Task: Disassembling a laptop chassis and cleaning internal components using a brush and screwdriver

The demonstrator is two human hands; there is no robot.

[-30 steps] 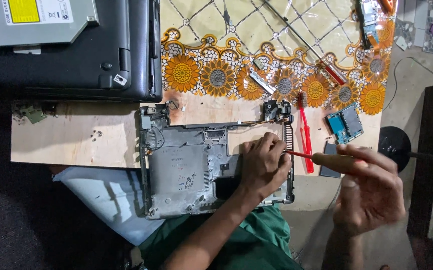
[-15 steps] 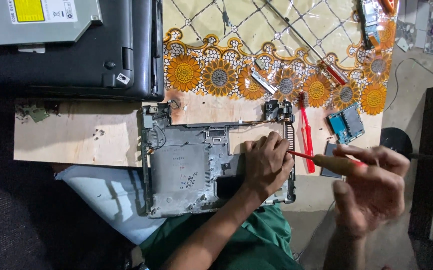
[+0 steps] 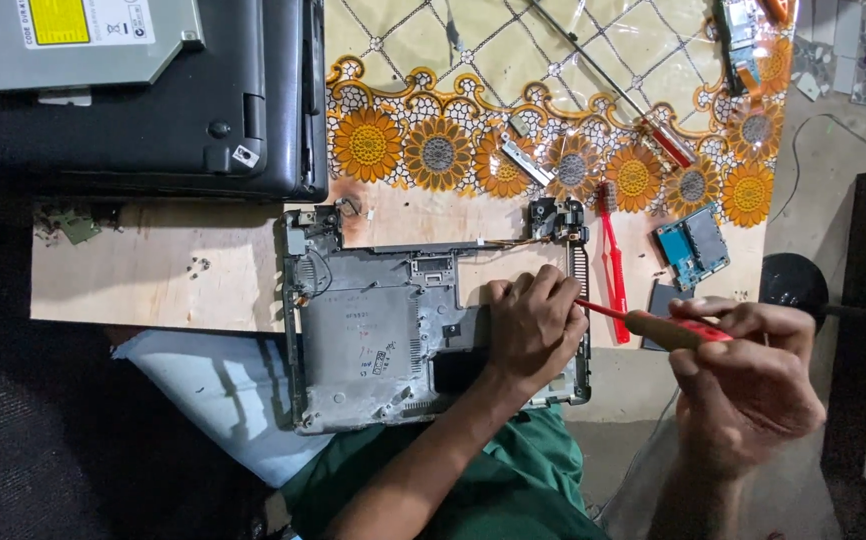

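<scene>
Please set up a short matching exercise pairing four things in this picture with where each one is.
Things:
1. screwdriver
2. grey laptop chassis
3. silver optical drive
4. blue circuit board

Places:
A. on top of the black laptop
B. under the left hand
C. in the right hand
D. on the wooden board's right end

Pairs: 1-C, 2-B, 3-A, 4-D

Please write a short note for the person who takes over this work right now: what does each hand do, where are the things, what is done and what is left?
Left hand: rests flat on the grey laptop base, near its right edge, steadying it.
Right hand: holds a red-handled screwdriver, tip pointing at the base's right edge beside the left fingers.
Things: the base lies on a wooden board; red tweezers and a small blue circuit board lie to its right.
Done: the base is already stripped open.
Left: whatever the screwdriver tip is working at; a screw there cannot be made out.
</scene>
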